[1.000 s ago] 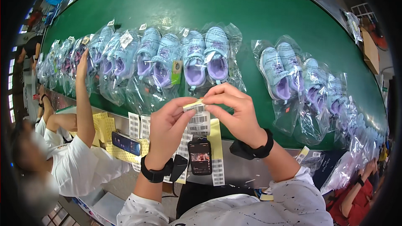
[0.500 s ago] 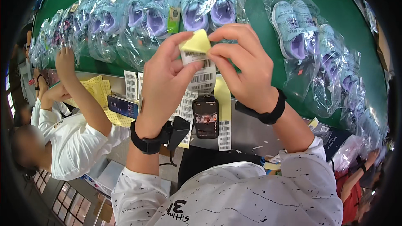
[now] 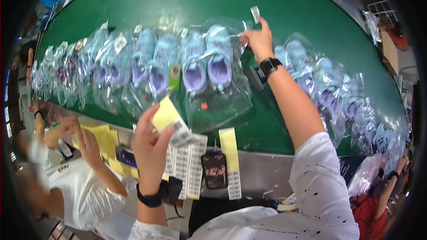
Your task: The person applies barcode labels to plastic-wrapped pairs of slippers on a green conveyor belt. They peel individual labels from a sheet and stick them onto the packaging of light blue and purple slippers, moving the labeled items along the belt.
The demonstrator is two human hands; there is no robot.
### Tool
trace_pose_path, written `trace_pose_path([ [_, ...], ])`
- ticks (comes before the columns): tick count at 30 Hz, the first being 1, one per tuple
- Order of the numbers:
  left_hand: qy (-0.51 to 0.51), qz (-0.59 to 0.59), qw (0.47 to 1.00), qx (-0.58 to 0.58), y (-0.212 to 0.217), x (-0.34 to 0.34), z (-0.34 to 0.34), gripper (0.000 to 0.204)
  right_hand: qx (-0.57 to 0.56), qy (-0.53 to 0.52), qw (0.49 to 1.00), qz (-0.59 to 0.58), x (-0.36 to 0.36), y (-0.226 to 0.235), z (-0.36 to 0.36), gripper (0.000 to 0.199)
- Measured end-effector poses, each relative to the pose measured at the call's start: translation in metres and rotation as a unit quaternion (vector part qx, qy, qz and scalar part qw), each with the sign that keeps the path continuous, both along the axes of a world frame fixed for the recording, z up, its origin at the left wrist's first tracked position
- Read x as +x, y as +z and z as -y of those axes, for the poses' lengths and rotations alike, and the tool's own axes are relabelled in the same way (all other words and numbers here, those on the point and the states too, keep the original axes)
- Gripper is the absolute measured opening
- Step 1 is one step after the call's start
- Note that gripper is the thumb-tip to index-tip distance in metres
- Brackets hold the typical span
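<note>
Left hand (image 3: pixel 149 151) pinches label strip (image 3: pixel 180 132) at 8 o'clock, right hand (image 3: pixel 260 40) at 1 has a loose label (image 3: pixel 255 14) by a fingertip, grip unclear, bagged shoes (image 3: pixel 163 55) at 10–12 look mostly tagged, darker-lit bags (image 3: pixel 297 52) at 2–4 show no clear label, presumably left.

We've a small white label (image 3: pixel 255 14) up at our right hand's (image 3: pixel 260 42) fingertip!
Bagged blue-and-lilac shoes (image 3: pixel 217 44) lie just left of that hand; our left hand (image 3: pixel 149 149) pinches a tilted yellow-and-white barcode strip (image 3: pixel 168 114).
</note>
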State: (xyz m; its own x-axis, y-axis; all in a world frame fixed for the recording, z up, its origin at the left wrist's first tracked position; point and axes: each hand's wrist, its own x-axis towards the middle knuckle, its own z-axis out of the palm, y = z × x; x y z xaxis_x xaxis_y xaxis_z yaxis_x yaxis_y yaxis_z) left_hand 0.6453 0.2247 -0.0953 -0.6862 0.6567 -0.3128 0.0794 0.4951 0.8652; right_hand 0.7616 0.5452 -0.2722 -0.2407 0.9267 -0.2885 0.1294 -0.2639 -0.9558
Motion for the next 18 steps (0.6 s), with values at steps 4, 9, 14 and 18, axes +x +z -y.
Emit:
trace_pose_path([
  [4,0.024,0.079,0.996,0.031,-0.007,-0.004,0.002,0.048,-0.123,0.004,0.989,-0.083,0.019,-0.005,-0.014,0.071],
  [9,0.034,0.119,0.991,0.052,-0.014,-0.005,-0.004,0.048,-0.051,-0.073,0.995,-0.041,0.025,-0.017,-0.037,0.033],
  [14,0.050,0.143,0.986,0.069,-0.016,-0.005,-0.009,0.049,-0.003,-0.156,0.976,0.151,0.005,-0.018,-0.051,0.008],
  [18,0.035,0.157,0.984,0.079,-0.017,-0.003,-0.015,0.049,0.049,-0.231,0.942,0.237,0.000,-0.034,-0.070,0.013],
])
